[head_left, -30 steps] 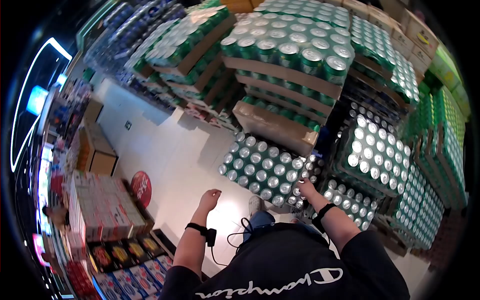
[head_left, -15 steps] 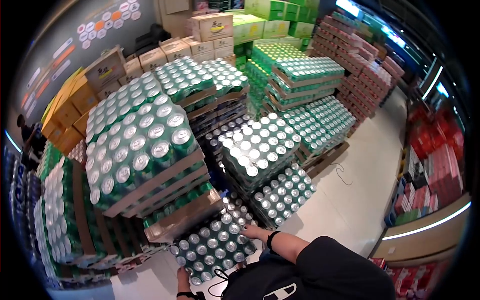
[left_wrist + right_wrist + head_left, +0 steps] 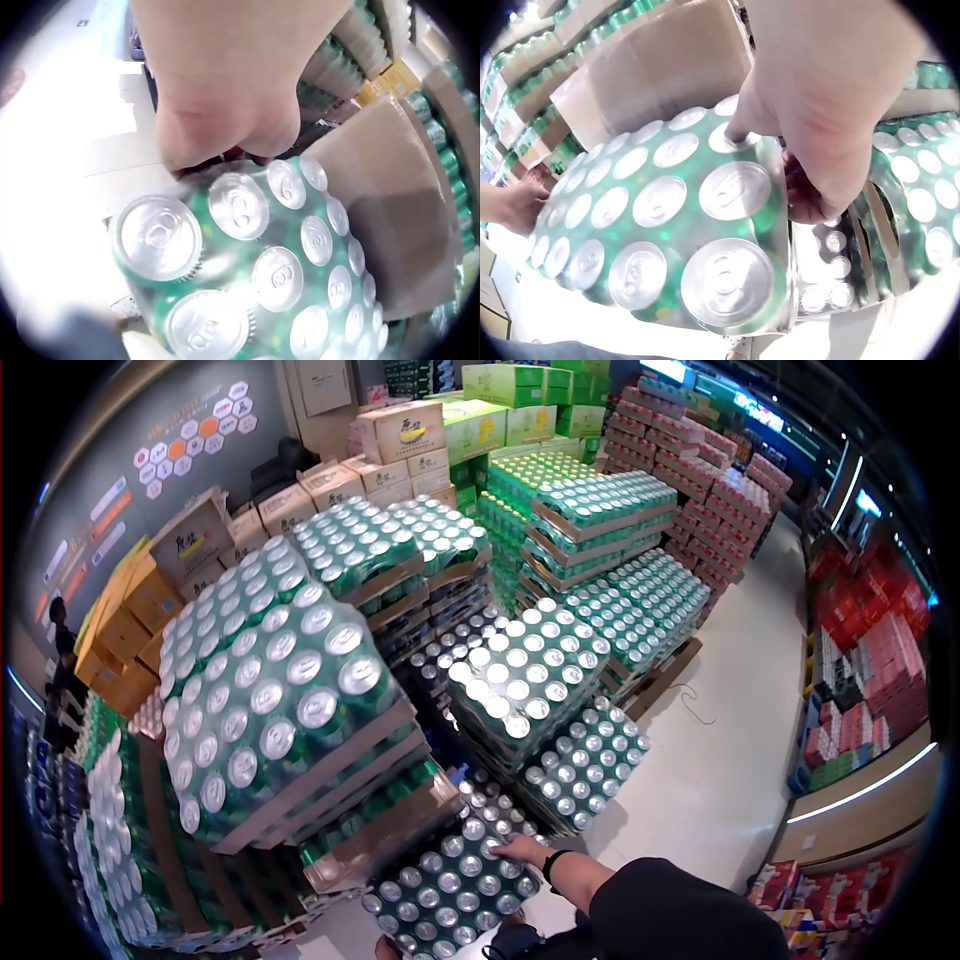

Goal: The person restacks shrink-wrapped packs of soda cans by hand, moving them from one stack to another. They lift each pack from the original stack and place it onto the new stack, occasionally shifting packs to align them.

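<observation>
A shrink-wrapped case of green cans with silver lids (image 3: 449, 882) (image 3: 277, 279) (image 3: 660, 201) is between both hands. My right hand (image 3: 520, 848) (image 3: 817, 124) grips one end, its thumb pressed on top by a lid and its fingers curled at the side. At the opposite end my left hand (image 3: 225, 112) (image 3: 523, 206) holds on, its fingertips hidden behind the case in the left wrist view; only a bit of that hand shows at the head view's bottom edge. A brown cardboard tray side (image 3: 385, 835) (image 3: 390, 202) stands right beside the case.
Tall stacks of green cans (image 3: 290, 700) rise at the left. Another wrapped pile (image 3: 530, 665) stands ahead, with a lower case (image 3: 585, 765) beside it. Dark cans (image 3: 495, 805) lie just beyond the held case. Pale floor (image 3: 690, 780) runs along the right.
The head view has swung round toward the right-hand aisle. My left hand, apart from the case a second ago, came to its end and holds it. My right hand stays at its corner.
</observation>
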Available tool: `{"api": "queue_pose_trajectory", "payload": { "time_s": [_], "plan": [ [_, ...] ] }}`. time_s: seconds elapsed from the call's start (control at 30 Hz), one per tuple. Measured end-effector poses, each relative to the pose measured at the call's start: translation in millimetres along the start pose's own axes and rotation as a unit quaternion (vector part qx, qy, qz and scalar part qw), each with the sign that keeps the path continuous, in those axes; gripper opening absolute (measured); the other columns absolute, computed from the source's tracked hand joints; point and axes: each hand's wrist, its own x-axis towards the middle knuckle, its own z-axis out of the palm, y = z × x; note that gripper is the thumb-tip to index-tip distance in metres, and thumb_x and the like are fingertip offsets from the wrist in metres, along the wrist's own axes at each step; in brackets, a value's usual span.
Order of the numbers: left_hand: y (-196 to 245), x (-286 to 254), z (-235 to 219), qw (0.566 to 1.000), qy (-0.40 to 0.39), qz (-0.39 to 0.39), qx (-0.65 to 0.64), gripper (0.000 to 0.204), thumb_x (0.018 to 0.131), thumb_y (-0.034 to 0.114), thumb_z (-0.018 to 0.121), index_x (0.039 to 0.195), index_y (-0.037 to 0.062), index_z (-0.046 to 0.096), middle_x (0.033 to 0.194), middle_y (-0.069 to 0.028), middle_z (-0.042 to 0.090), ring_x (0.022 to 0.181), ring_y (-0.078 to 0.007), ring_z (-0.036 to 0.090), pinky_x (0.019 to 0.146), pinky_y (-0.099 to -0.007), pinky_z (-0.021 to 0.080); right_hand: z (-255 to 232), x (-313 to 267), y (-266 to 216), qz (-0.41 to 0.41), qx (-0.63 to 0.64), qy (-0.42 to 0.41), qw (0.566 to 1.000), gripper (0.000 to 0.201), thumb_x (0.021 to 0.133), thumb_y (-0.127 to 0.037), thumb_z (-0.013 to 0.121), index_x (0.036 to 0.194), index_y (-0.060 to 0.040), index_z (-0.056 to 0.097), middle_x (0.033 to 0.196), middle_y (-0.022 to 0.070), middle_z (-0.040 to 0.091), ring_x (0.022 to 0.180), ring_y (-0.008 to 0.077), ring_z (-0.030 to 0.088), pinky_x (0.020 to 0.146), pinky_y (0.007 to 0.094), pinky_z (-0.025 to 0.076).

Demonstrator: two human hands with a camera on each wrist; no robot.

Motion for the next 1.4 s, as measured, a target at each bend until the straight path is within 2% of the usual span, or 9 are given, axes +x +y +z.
{"api": "queue_pose_trajectory", "payload": {
  "time_s": [0.5, 0.57, 0.67, 0.7, 0.73, 0.8, 1.0, 1.13, 1.4],
  "plan": [
    [-41.1, -150.1, 217.9, 0.938, -0.035, 0.103, 0.33, 0.028, 0.085, 0.022, 0.041, 0.089, 0.0006, 0.06, 0.083, -0.0099, 0.061, 0.075, -0.0184, 0.058, 0.062, -0.0357, 0.044, -199.6, -122.2, 160.1, -0.078, 0.237, 0.095, 0.964, 0.051, 0.086, -0.051, 0.053, 0.091, -0.0021, 0.067, 0.082, 0.0133, 0.067, 0.077, 0.0206, 0.063, 0.07, 0.0338, 0.047],
    [-71.4, -103.2, 227.0, 0.644, -0.066, 0.231, 0.727, 0.028, 0.083, 0.017, 0.043, 0.088, -0.0042, 0.061, 0.084, -0.0176, 0.062, 0.074, -0.0229, 0.059, 0.062, -0.037, 0.045, -247.3, -141.9, 218.5, -0.019, 0.287, 0.117, 0.951, 0.043, 0.089, -0.041, 0.054, 0.091, 0.0001, 0.067, 0.082, 0.0095, 0.068, 0.076, 0.0154, 0.061, 0.069, 0.0314, 0.048],
    [-114.7, -183.5, 392.8, 0.809, -0.099, 0.124, 0.566, 0.024, 0.081, 0.013, 0.045, 0.088, -0.0024, 0.062, 0.086, -0.0161, 0.063, 0.08, -0.0228, 0.059, 0.071, -0.0367, 0.046, -309.7, -175.0, 321.1, -0.016, 0.407, 0.222, 0.886, 0.041, 0.09, -0.035, 0.054, 0.089, 0.0041, 0.067, 0.081, 0.0084, 0.067, 0.072, 0.0151, 0.06, 0.066, 0.0311, 0.047],
    [-129.2, -178.6, 425.5, 0.513, -0.227, 0.351, 0.75, 0.024, 0.083, 0.014, 0.045, 0.087, -0.0021, 0.062, 0.086, -0.0145, 0.062, 0.08, -0.022, 0.057, 0.07, -0.0368, 0.045, -334.5, -201.7, 343.9, 0.002, 0.421, 0.253, 0.871, 0.041, 0.09, -0.034, 0.054, 0.089, 0.0053, 0.066, 0.081, 0.0085, 0.067, 0.072, 0.0157, 0.06, 0.065, 0.0312, 0.047],
    [-157.0, -178.0, 463.1, 0.699, -0.204, 0.23, 0.645, 0.025, 0.085, 0.016, 0.045, 0.087, -0.0017, 0.062, 0.085, -0.0136, 0.062, 0.082, -0.0222, 0.057, 0.07, -0.0364, 0.045, -358.1, -230.4, 364.4, 0.018, 0.431, 0.289, 0.855, 0.04, 0.09, -0.033, 0.055, 0.089, 0.0055, 0.066, 0.079, 0.008, 0.066, 0.071, 0.0149, 0.058, 0.064, 0.0315, 0.046],
    [-202.9, -179.3, 542.9, 0.703, -0.238, 0.146, 0.654, 0.029, 0.085, 0.02, 0.043, 0.094, 0.0014, 0.063, 0.098, -0.0204, 0.062, 0.092, -0.0346, 0.059, 0.078, -0.0409, 0.045, -397.0, -281.3, 403.0, 0.057, 0.459, 0.363, 0.809, 0.039, 0.09, -0.032, 0.054, 0.084, 0.0057, 0.064, 0.074, 0.0059, 0.062, 0.067, 0.0133, 0.055, 0.061, 0.0316, 0.044],
    [-309.7, -254.9, 746.0, 0.433, -0.472, 0.264, 0.721, 0.033, 0.086, 0.025, 0.043, 0.096, 0.0006, 0.062, 0.097, -0.0213, 0.062, 0.092, -0.0371, 0.058, 0.082, -0.042, 0.044, -441.7, -395.3, 501.0, 0.077, 0.541, 0.531, 0.648, 0.038, 0.092, -0.029, 0.05, 0.088, 0.0072, 0.062, 0.08, 0.0075, 0.062, 0.071, 0.0147, 0.057, 0.064, 0.0309, 0.045],
    [-376.6, -280.0, 836.3, 0.465, -0.498, 0.149, 0.717, 0.033, 0.085, 0.026, 0.044, 0.096, 0.0018, 0.064, 0.102, -0.0209, 0.062, 0.096, -0.0358, 0.058, 0.084, -0.0412, 0.044, -463.4, -432.7, 507.4, 0.091, 0.587, 0.612, 0.523, 0.036, 0.092, -0.028, 0.049, 0.1, 0.0061, 0.059, 0.093, 0.0094, 0.063, 0.082, 0.0169, 0.06, 0.071, 0.0301, 0.047],
    [-465.7, -171.5, 954.0, 0.298, -0.567, 0.255, 0.725, 0.027, 0.082, 0.02, 0.046, 0.089, 0.001, 0.064, 0.094, -0.0198, 0.063, 0.091, -0.0347, 0.06, 0.08, -0.0406, 0.047, -468.3, -342.1, 595.3, 0.201, 0.391, 0.636, 0.634, 0.039, 0.09, -0.029, 0.047, 0.096, 0.0066, 0.062, 0.084, 0.0108, 0.064, 0.078, 0.0202, 0.061, 0.068, 0.0333, 0.049]
  ]
}}
